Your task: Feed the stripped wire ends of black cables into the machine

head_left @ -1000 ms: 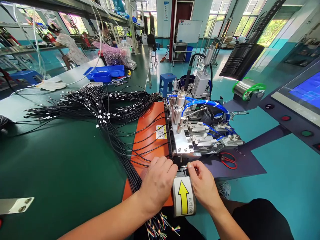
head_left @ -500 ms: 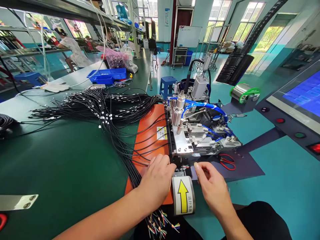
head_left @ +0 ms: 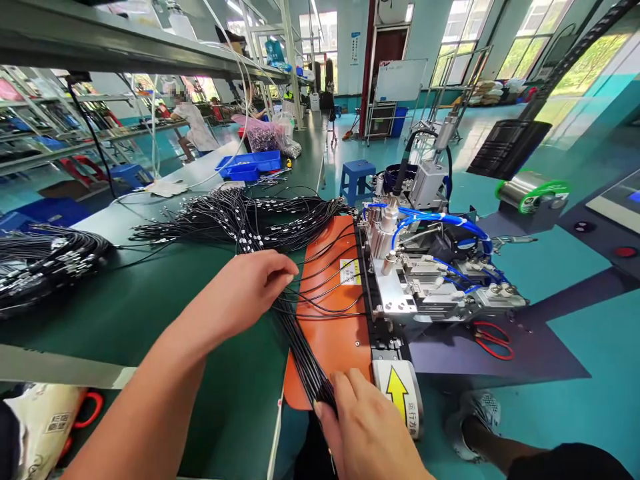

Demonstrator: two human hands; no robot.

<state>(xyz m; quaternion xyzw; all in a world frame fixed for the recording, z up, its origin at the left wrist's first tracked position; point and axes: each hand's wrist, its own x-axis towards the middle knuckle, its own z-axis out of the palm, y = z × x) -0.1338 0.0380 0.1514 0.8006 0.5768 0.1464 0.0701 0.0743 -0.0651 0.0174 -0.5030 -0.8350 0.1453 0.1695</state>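
Green bench (head_left: 125,293) | left hand (head_left: 245,293) pinches black cables (head_left: 300,353) | right hand (head_left: 367,430) clasps them | arrow label (head_left: 400,395) 运行方向

Our left hand (head_left: 250,287) and right hand (head_left: 367,430) are bare, forearms unsleeved. We wear black trousers (head_left: 565,463) and a grey-white mesh trainer (head_left: 475,417), one foot showing.

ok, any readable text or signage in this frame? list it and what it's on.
"运行方", with a further character curving out of view, beside a yellow arrow: white label on the track end, next to the right hand gripping the black cables.
Too small to read: yellow sticker on the orange mat.
Blurred: print on the bag, the whiteboard, the blue wall poster.
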